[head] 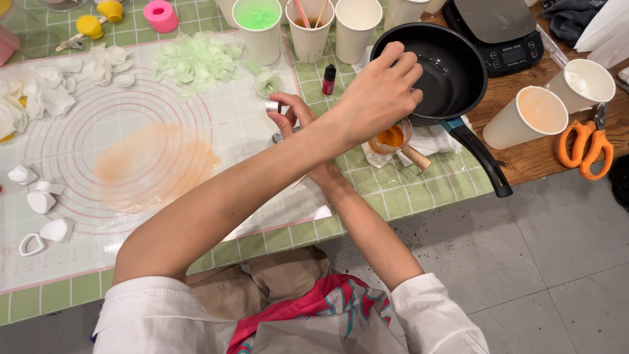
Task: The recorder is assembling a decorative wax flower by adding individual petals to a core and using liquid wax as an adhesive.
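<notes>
My arms are crossed over the table. My left hand (379,92) hovers with its fingers bunched and pointing down, just above a small glass pot of orange liquid (392,138) with a wooden handle. Whatever is under the palm is hidden. The pot stands on crumpled white paper next to a black frying pan (452,72). My right hand (296,121) reaches under the left forearm and pinches a small silver cap (273,106) between its fingertips, over a white silicone mat (85,196).
On the mat lie a flat peach sheet (154,164), white and green petals (196,60), and white cutters (40,202). Paper cups (259,29), a small red bottle (329,78), a kitchen scale (504,33) and orange scissors (585,147) stand around.
</notes>
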